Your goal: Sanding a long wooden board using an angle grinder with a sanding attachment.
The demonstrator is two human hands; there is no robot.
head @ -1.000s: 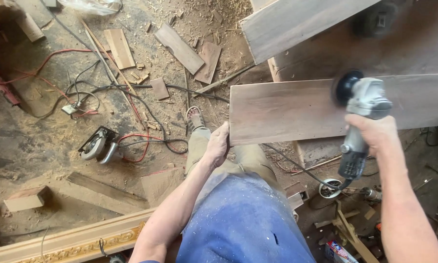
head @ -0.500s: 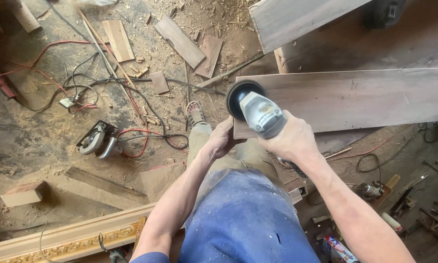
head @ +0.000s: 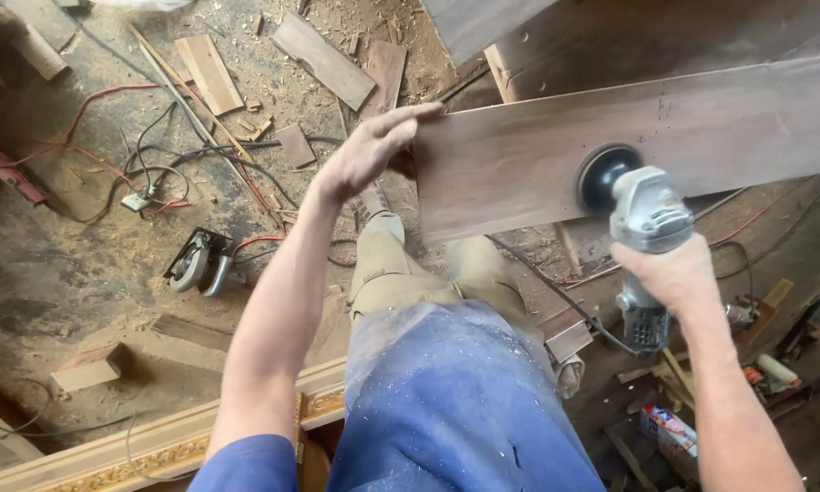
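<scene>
A long dark wooden plank (head: pixel 701 137) runs across the upper right, held up off the floor. My left hand (head: pixel 369 150) rests flat on its left end, fingers spread along the top corner. My right hand (head: pixel 670 273) grips the grey body of an angle grinder (head: pixel 642 223). The grinder's black sanding disc (head: pixel 603 175) lies against the plank's face near its lower edge. A cable hangs from the grinder's tail towards the floor.
The dirt floor is strewn with sawdust, wood offcuts (head: pixel 323 59) and tangled red and black cables (head: pixel 164 164). A circular saw (head: pixel 195 262) lies at the left. A gilded carved frame (head: pixel 154 451) runs along the bottom left. Another plank (head: pixel 483 23) leans above.
The grinder has moved right along the plank from its left end. My left hand has risen from the lower corner to the plank's upper left end.
</scene>
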